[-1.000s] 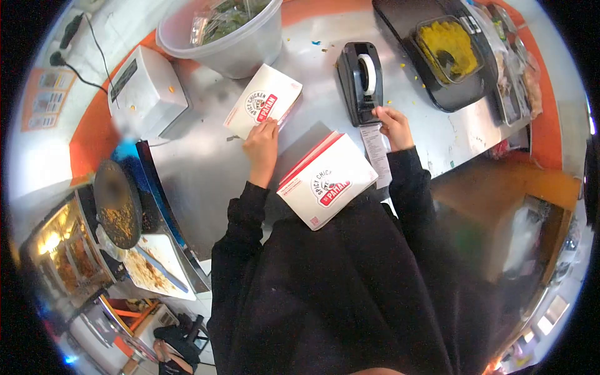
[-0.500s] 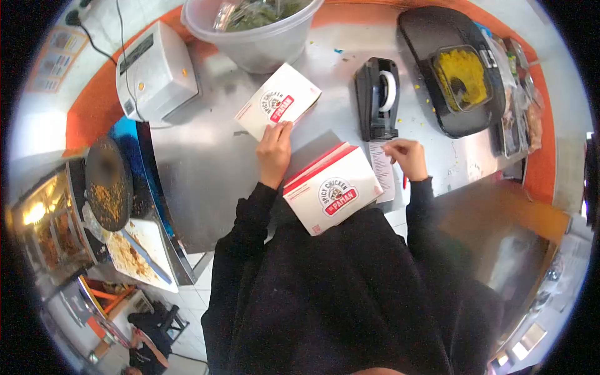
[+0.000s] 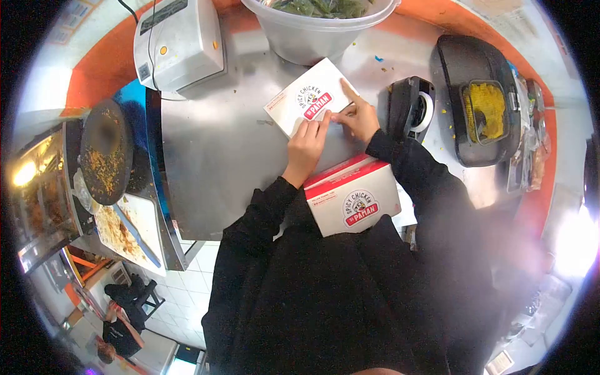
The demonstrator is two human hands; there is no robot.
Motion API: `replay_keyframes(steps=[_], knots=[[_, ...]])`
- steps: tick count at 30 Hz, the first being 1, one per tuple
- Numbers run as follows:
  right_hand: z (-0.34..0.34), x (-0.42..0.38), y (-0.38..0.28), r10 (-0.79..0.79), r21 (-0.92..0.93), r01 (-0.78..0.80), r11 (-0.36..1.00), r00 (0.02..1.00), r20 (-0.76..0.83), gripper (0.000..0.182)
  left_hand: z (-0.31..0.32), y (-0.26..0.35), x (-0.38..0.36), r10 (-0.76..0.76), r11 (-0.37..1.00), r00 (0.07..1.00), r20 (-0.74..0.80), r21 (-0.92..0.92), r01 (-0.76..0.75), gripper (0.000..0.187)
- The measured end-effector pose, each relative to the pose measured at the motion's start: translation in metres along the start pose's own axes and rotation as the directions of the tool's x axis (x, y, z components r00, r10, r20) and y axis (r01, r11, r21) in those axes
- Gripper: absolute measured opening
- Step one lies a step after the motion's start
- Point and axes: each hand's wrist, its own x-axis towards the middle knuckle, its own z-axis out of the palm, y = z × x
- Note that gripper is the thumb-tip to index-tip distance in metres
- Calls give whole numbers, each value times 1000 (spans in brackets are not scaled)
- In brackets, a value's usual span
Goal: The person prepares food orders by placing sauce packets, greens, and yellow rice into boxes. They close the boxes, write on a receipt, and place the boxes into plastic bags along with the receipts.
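A white carton food box (image 3: pixel 306 97), printed with a chicken logo and red lettering, sits on the metal counter. My left hand (image 3: pixel 305 147) grips its near edge, fingertips close to the red label. At the right corner my right hand (image 3: pixel 358 117) holds the same box, index finger along the side and thumb near the left fingertips. Whether tape lies under the fingers is too small to tell. Closer to my body, a second food box (image 3: pixel 356 200) with red edges stands against my black clothing. A black tape dispenser (image 3: pixel 409 109) is just right of my right hand.
A grey-white label printer (image 3: pixel 181 47) stands back left, beside a clear tub (image 3: pixel 312 34) of green leaves. Right lies a black case (image 3: pixel 453 125) with a yellow-filled container (image 3: pixel 487 112). A knife (image 3: pixel 137 234) rests on a cutting board (image 3: pixel 112 234) at left; a person (image 3: pixel 122 331) is behind.
My right hand has gone from beside the tape dispenser to the far food box, meeting my left hand there. The whole view has shifted, moving the counter items rightward.
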Motion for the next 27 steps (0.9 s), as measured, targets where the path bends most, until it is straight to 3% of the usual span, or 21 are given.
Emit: replay_keyframes(steps=[2, 3, 4, 5, 6, 8, 9, 10, 12, 13, 14, 15, 16, 18, 20, 22, 25, 27], knots=[[-5, 1, -3, -82, -67, 78, 995, 994, -68, 57, 4, 3, 3, -8, 996, 997, 78, 90, 1, 29], [-6, 5, 8, -81, -67, 76, 995, 994, -73, 57, 6, 3, 6, -3, 996, 997, 78, 86, -3, 29], [-6, 9, 27, -316, -341, 282, 897, 948, -48, 64, 8, 1, 8, -40, 999, 990, 139, -8, 42, 31], [-6, 10, 31, -519, -578, 444, 685, 854, 42, 73, 7, -1, 13, -70, 991, 977, 201, -96, 90, 34], [-9, 11, 35, -522, -578, 442, 686, 852, 32, 73, 6, -6, 20, -60, 992, 978, 200, -95, 80, 34], [-18, 5, 15, -362, -800, 340, 493, 917, 167, 71, -4, -14, 41, -52, 996, 961, 271, -61, 72, 31], [-28, -4, 3, -414, -756, 387, 528, 895, 169, 57, 1, -19, 44, -73, 991, 953, 294, -84, 102, 45], [-41, -10, 1, -420, -759, 379, 529, 894, 155, 57, 1, -23, 51, -58, 993, 955, 290, -86, 86, 45], [-71, -30, 7, -415, -429, 418, 801, 904, 105, 29, -1, -28, 57, -202, 979, 926, 320, 25, 204, 64], [-86, -49, 0, -341, -384, 296, 875, 939, -53, 20, 3, -33, 59, -207, 978, 888, 411, 79, 192, 79], [-98, -72, -5, -252, -317, 180, 931, 947, -202, 13, 1, -35, 64, -198, 980, 890, 410, 75, 184, 79], [-107, -92, 3, -196, -305, 92, 948, 923, -331, 13, -3, -37, 70, -195, 979, 834, 517, 54, 195, 79], [-114, -110, 14, -143, -279, 12, 960, 879, -455, 13, -9, -38, 77, -186, 978, 768, 613, 39, 206, 80], [-112, -140, 50, -157, -344, -93, 934, 759, -632, 14, -39, -32, 85, -139, 983, 793, 594, -12, 182, 81], [-98, -155, 75, -111, -261, -90, 961, 740, -664, 26, -82, -9, 91, -71, 986, 832, 550, -89, 143, 83], [-86, -155, 97, 28, -21, -56, 998, 742, -670, 34, -134, 28, 90, -18, 991, 869, 495, -107, 82, 85], [-94, -138, 102, 248, 244, -127, 961, 785, -567, 36, -183, 88, 70, 16, 996, 892, 451, -90, 28, 85], [-99, -121, 100, 222, 306, -70, 950, 839, -498, 33, -180, 119, 51, 43, 996, 900, 434, -84, -7, 82]])
